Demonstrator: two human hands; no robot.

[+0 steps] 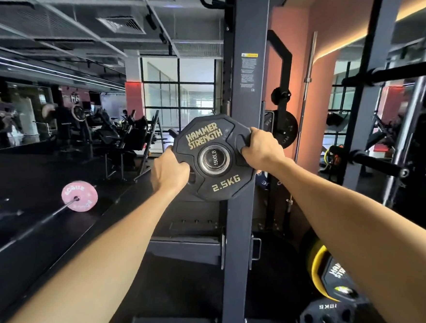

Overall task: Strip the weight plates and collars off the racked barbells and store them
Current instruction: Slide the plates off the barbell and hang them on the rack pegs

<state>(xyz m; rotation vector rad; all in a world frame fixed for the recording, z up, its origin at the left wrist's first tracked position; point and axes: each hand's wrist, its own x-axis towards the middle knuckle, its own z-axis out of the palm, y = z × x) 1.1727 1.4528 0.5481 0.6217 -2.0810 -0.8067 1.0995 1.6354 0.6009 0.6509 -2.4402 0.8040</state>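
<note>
A black 2.5 kg Hammer Strength plate (209,138) sits on a barbell sleeve whose end cap (215,159) reads 1500LB, in front of a dark rack upright (246,108). My left hand (170,169) grips the plate's lower left edge through a grip slot. My right hand (258,148) grips its upper right edge through another slot. No collar shows on this sleeve.
A barbell with pink Rogue plates (79,196) lies on the dark platform at the left. Yellow and black plates (324,277) are stored low at the right. More plates (283,128) hang on pegs behind the upright. Empty black pegs (375,162) jut out at the right.
</note>
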